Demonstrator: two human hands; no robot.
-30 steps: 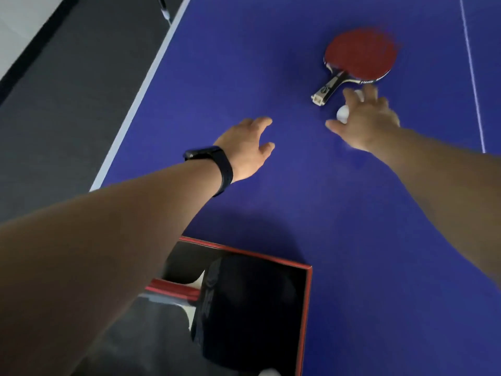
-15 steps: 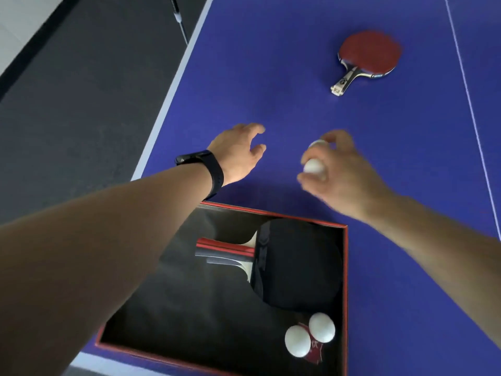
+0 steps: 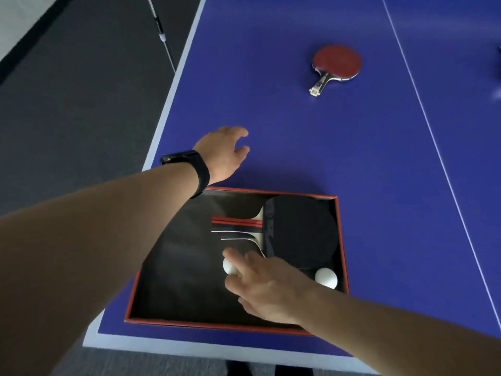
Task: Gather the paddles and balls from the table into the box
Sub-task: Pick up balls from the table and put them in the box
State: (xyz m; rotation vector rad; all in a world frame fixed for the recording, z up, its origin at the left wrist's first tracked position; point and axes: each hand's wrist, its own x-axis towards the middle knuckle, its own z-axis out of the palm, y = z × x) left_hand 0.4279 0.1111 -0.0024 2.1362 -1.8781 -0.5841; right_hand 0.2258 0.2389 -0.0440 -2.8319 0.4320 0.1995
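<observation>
We recorded the box (image 3: pixel 342 240) sitting at the near left corner of the table (image 3: pixel 298 131), its red rim close to the near edge, presumably so both hands could reach in without stretching.

The right hand (image 3: pixel 267 289) was inside the box, low over the floor of its near half. Its fingers (image 3: pixel 235 257) were loosely spread, and a white ball (image 3: pixel 229 267) showed just at the fingertips. We could not tell whether the ball was pinched or already let go; we judged this to be the moment of setting it down.

A second ball (image 3: pixel 326 278) lay in the box's near right corner. A black paddle (image 3: pixel 301 232) lay flat along the far right side, handle pointing left, which left the near half free for balls.

The left hand (image 3: pixel 222 153) hung over the table just beyond the box's far left corner, fingers curled partly open and holding nothing. We took it as idle, or poised for the next reach.

The red paddle (image 3: pixel 336 65) remained on the table, well apart from the box toward the far side, handle angled toward us. We judged it the main item yet to be gathered.
</observation>
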